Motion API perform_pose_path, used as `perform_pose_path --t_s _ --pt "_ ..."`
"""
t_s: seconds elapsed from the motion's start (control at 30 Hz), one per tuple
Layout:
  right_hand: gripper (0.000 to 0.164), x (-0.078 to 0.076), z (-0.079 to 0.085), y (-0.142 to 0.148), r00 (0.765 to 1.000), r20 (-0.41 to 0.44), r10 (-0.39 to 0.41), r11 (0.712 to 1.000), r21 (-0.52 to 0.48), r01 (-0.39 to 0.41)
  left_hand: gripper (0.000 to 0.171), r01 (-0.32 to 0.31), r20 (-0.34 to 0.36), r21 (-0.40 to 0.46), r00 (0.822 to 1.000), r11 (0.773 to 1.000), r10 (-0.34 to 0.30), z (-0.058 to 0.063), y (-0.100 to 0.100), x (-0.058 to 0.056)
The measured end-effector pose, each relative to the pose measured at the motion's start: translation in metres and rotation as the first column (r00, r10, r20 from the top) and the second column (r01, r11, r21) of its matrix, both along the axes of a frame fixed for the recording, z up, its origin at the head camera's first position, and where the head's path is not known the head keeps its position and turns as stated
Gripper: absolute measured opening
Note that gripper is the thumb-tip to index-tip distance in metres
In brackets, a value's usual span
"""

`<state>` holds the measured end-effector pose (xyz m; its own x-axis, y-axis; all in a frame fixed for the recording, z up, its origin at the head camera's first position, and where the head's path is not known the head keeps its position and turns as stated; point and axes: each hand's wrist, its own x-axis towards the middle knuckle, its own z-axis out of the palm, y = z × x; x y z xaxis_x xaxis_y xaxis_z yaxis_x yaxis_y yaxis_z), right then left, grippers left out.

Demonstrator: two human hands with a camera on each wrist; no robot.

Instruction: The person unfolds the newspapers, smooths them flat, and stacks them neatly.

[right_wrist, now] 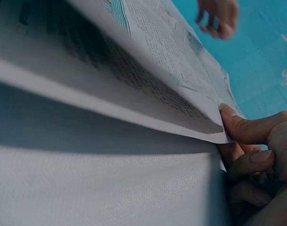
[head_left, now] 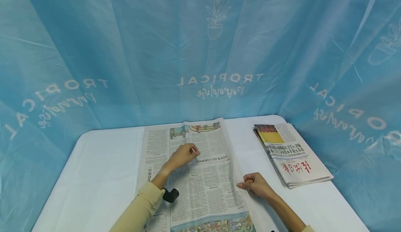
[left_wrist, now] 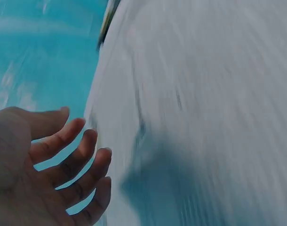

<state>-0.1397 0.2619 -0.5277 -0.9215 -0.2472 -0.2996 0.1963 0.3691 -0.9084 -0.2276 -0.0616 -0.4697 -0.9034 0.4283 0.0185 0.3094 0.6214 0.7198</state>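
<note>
A newspaper sheet [head_left: 206,179], printed with text and colour pictures, lies spread lengthwise on the white table. Its right edge is pinched between the thumb and fingers of my right hand [head_left: 257,185]. In the right wrist view this hand [right_wrist: 256,155] lifts the paper edge [right_wrist: 200,127] a little off the table, and layers of paper show apart. My left hand [head_left: 184,155] hovers above the upper middle of the newspaper, holding nothing. The left wrist view shows that hand [left_wrist: 63,174] with its fingers spread and loosely bent; the paper below it is blurred.
A stack of folded newspapers [head_left: 291,155] with red lettering lies at the right side of the white table [head_left: 103,169]. Blue curtains [head_left: 156,51] with white print hang behind and on both sides. A black device [head_left: 170,195] is strapped at the left wrist.
</note>
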Motion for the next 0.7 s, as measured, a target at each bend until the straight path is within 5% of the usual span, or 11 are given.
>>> perform_pose_path --t_s 0.17,0.33,0.5,0.7 --pt "0.048 0.002 0.0 -0.004 0.999 -0.001 -0.048 0.998 0.04 0.048 0.021 0.081 0.019 0.091 0.996 0.993 -0.084 -0.006 0.055 -0.006" --pt "0.043 0.001 -0.003 -0.009 0.995 -0.044 -0.094 0.992 0.084 0.097 0.024 -0.001 0.044 0.202 0.999 0.979 -0.008 -0.016 0.093 -0.015" --pt "0.042 0.002 -0.006 -0.011 0.994 -0.054 -0.092 0.993 0.072 0.096 0.045 -0.137 0.09 0.123 0.988 0.983 0.126 -0.026 0.113 -0.021" --pt "0.043 0.004 -0.004 -0.01 0.993 -0.049 -0.105 0.991 0.077 0.108 0.055 -0.174 0.089 0.012 0.981 0.985 0.172 -0.027 0.125 -0.02"
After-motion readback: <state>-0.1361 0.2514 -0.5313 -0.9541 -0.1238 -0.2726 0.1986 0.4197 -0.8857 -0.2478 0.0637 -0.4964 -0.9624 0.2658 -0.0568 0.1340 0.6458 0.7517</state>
